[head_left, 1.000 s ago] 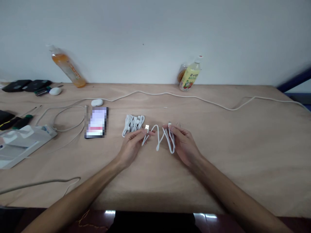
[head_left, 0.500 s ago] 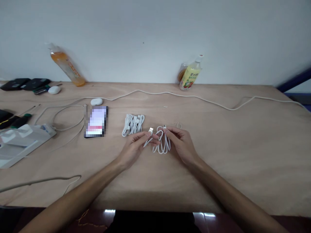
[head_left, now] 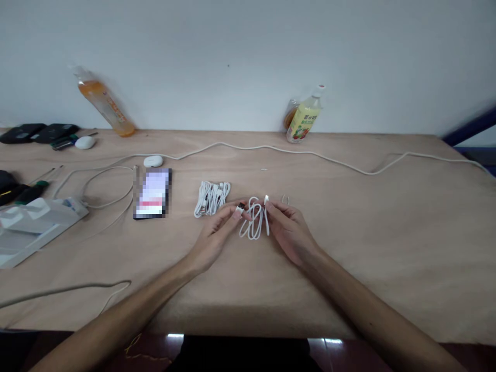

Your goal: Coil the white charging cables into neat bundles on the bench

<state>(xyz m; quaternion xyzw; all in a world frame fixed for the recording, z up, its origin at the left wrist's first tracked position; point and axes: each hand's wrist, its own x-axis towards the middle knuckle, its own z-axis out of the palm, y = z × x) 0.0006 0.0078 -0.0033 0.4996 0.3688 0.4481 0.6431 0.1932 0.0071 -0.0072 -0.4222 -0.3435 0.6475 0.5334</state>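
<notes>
A looped white cable (head_left: 253, 222) hangs between my two hands over the wooden table. My left hand (head_left: 222, 227) is closed on its USB plug, pinched between thumb and fingers, with the metal end pointing up. The cable's other plug, small and white, sticks up from the pinch of my right hand (head_left: 284, 222). Just beyond my left hand lie bundled white cables (head_left: 212, 197), coiled side by side. A small thin loop (head_left: 285, 199) rests on the table behind my right hand.
A phone (head_left: 153, 194) and a white earbud case (head_left: 153, 161) lie left of the bundles. Two bottles (head_left: 106, 108) (head_left: 305, 121) lean at the wall. A long cord (head_left: 287, 152) crosses the table's back. A white holder (head_left: 39, 227), tools and black boxes are at left.
Both hands have turned the plugs: the left one now shows a dark end, and the right one stands higher. The cable loops have shifted slightly left and up.
</notes>
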